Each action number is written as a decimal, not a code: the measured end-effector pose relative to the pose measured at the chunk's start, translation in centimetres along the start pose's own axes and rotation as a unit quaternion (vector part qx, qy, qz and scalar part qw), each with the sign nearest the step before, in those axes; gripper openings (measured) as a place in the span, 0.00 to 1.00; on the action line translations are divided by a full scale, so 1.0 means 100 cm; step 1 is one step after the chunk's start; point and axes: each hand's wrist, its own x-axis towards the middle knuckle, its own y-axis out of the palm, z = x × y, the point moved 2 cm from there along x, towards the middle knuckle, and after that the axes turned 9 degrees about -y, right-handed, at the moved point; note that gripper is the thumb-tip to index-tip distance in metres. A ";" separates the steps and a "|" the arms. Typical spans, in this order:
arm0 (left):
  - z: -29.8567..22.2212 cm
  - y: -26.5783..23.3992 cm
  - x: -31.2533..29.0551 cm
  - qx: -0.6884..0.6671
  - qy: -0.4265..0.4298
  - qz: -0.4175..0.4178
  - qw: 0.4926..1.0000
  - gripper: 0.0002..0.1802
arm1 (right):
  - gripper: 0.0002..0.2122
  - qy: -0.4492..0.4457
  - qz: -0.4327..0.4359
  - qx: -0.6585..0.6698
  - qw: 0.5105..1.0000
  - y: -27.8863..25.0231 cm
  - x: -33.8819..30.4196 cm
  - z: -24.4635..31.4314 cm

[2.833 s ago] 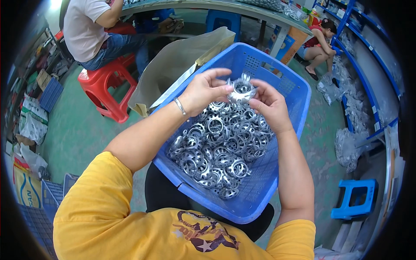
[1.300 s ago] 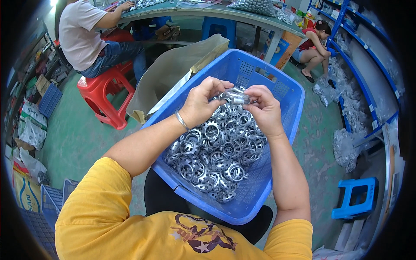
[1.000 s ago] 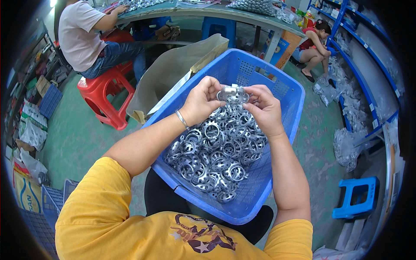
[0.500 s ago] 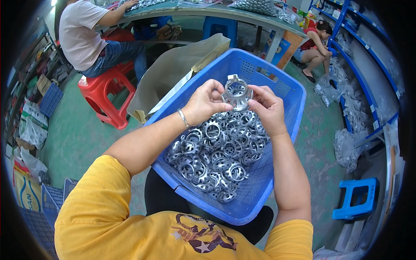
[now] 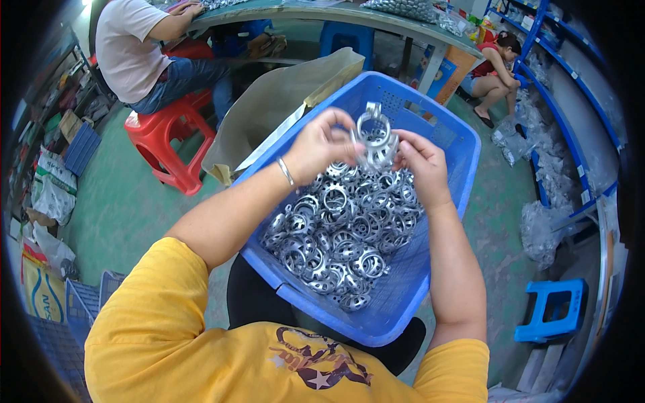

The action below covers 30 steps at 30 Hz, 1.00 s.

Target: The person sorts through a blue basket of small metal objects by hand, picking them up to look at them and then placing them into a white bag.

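Observation:
A silvery metal ring-shaped part with a small block on top is held up over the far half of a blue plastic basket. My left hand has its bent fingers and thumb at the part's left side, the thumb tip against it. On the other side my right hand pinches its edge between thumb and fingers. Motion blurs the lower portion of the part. Below my hands, a heap of similar openwork metal rings fills much of the basket.
A large open sack leans by the basket's left side. Beyond stands a worktable, with a seated person on a red stool. Another person crouches by blue shelving. A blue stool stands at right.
The metal part has tilted and moved slightly right with my hands. My left fingers have lifted and spread a little from its side. The view has shifted slightly.

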 end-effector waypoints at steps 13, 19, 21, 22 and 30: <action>0.007 -0.164 -0.006 0.610 -0.205 -0.179 0.744 0.10 | 0.07 0.035 0.026 -0.086 0.995 0.003 0.002 -0.014; 0.012 -0.048 0.017 0.586 0.203 -0.073 0.781 0.04 | 0.07 0.071 0.026 -0.104 0.992 -0.001 0.001 -0.015; 0.059 -0.012 0.028 0.654 0.065 0.152 0.738 0.06 | 0.07 0.075 0.029 -0.108 0.991 -0.005 0.000 -0.014; 0.084 0.001 0.028 0.750 -0.044 0.207 0.627 0.07 | 0.07 0.077 0.032 -0.108 0.991 -0.003 -0.001 -0.014; 0.181 0.002 0.008 0.751 -0.236 0.177 0.591 0.21 | 0.07 0.116 0.032 -0.163 0.979 -0.005 0.001 -0.020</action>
